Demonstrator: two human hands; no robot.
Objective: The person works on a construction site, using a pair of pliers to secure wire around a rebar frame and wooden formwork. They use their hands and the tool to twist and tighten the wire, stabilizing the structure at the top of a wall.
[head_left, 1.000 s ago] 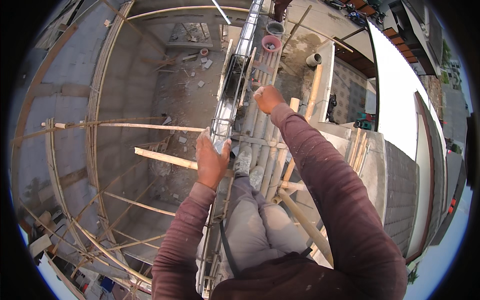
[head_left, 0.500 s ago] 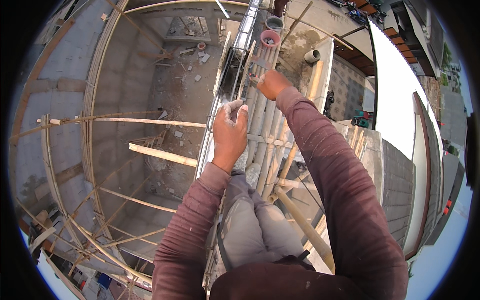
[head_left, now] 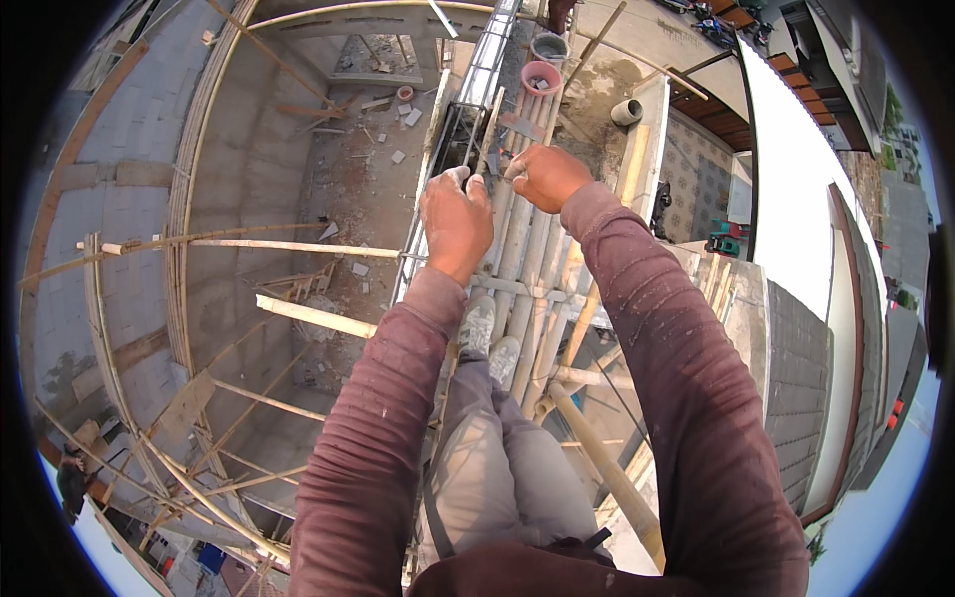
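My left hand [head_left: 456,227] is closed at the near end of the steel rebar cage [head_left: 462,127], thumb and fingertips together; what they pinch is too small to make out. A little to its right, my right hand [head_left: 547,179] is closed in a fist around a small hand tool [head_left: 504,156]. Only a reddish and bluish bit of that tool shows, so its exact kind is hidden. The cage lies in a narrow trough on top of the wall, with a thin wooden strip [head_left: 490,124] along its right side.
Under my shoes [head_left: 477,326] runs a walkway of bamboo poles [head_left: 517,234]. A pink bucket [head_left: 540,79] and a grey bucket [head_left: 548,47] stand on it ahead. To the left, a deep drop leads to a rubble-strewn floor [head_left: 353,179]; bamboo poles [head_left: 298,247] cross it.
My left hand has moved slightly up and forward, its fingers closing at the rebar. My right hand has shifted slightly right and down. My shoes have come into view.
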